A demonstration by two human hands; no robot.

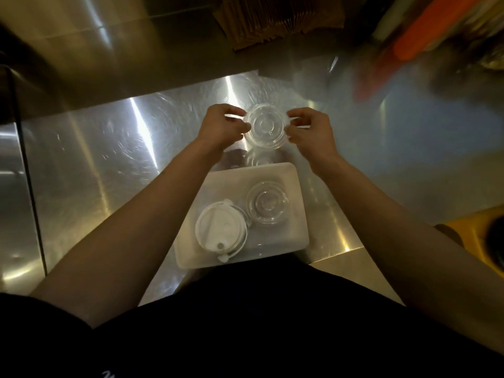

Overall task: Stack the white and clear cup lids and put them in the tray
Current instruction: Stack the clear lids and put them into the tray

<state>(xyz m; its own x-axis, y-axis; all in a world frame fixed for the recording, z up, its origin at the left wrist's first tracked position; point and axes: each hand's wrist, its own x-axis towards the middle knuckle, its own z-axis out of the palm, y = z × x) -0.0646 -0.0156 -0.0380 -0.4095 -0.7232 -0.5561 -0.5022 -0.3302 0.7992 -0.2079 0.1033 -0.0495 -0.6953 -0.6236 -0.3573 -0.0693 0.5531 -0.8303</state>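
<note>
We hold a clear lid (265, 126) above the steel worktop (109, 148), just beyond the white tray (296, 214). Our left hand (222, 126) and right hand (309, 129) each pinch its rim in a closed grip. In the tray, a white lid (221, 227) sits touching another clear lid (267, 204).

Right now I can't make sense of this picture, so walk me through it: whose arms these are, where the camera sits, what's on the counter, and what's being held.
The single picture comes from a camera worn on a person's head, looking down at their own bare arms. The left hand and right hand together pinch the held clear lids by opposite edges, above a shiny metal counter. Nearer the body sits a white tray. Inside it lie white lids on the left and more clear lids on the right. How many lids each pile holds is hard to tell.
</note>
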